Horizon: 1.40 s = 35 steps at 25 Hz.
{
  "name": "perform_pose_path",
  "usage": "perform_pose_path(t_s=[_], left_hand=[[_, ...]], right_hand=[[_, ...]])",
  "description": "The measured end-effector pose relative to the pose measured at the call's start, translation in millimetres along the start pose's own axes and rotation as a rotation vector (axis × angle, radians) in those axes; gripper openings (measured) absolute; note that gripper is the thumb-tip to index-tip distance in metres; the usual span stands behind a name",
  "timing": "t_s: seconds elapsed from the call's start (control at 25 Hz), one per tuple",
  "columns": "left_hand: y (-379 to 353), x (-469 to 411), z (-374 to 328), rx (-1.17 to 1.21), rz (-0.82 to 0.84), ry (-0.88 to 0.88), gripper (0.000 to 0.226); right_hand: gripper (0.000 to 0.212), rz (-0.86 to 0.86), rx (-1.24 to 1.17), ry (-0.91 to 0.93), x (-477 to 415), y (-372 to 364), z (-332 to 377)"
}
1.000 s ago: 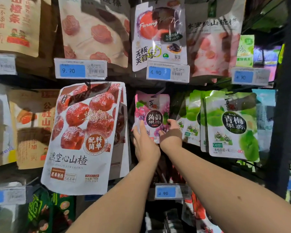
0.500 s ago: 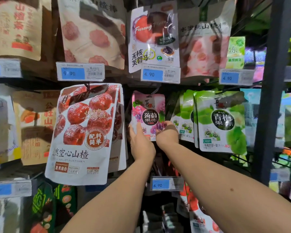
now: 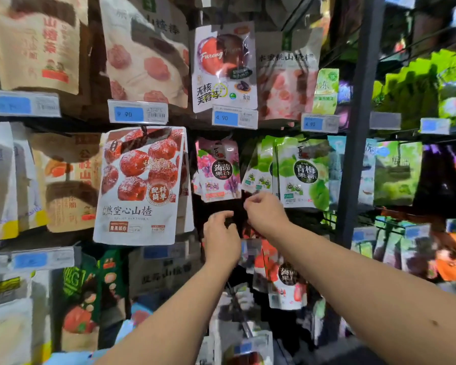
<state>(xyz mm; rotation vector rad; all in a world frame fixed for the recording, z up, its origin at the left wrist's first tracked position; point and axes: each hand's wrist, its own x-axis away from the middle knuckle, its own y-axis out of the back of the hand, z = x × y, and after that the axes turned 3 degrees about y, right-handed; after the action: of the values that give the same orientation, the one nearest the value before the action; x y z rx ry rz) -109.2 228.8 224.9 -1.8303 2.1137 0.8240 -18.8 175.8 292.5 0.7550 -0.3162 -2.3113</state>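
Two hands, left (image 3: 221, 234) and right (image 3: 266, 212), curl blurred below the pink pouch (image 3: 219, 169).

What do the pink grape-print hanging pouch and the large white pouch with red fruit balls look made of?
Pink grape-print hanging pouch: likely thin glossy plastic film; a bright glare patch near its top. Large white pouch with red fruit balls: probably plastic film too, satin finish; smooth printed face, dark reflection across the top. Blur leaves both open.
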Motion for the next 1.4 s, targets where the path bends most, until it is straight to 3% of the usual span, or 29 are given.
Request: perform_pose_path(t_s=[0.2,0.32,0.56,1.08,1.4], left_hand=[[10.0,85.6,-21.1,0.065,0.188,-0.035,0.017],[6.5,150.0,-21.3,0.105,0.414,0.018,0.006],[-12.5,238.1,-10.4,0.010,0.725,0.034,0.007],[-90.3,333.0,-19.1,-0.179,1.040,-0.073,0.009],[-169.8,325.2,21.5,-0.350,1.221,-0.065,0.017]], right_hand=[[0.014,-0.014,0.066,-0.089,100.4,55.7,-25.1],[0.015,-0.012,0.111,-0.209,170.3,90.0,-51.3],[0.008,-0.046,0.248,-0.424,270.5,150.0,-95.9],[0.012,-0.081,0.246,-0.645,336.2,213.8,-190.9],[0.019,0.075,0.334,-0.781,338.0,199.9,-291.5]])
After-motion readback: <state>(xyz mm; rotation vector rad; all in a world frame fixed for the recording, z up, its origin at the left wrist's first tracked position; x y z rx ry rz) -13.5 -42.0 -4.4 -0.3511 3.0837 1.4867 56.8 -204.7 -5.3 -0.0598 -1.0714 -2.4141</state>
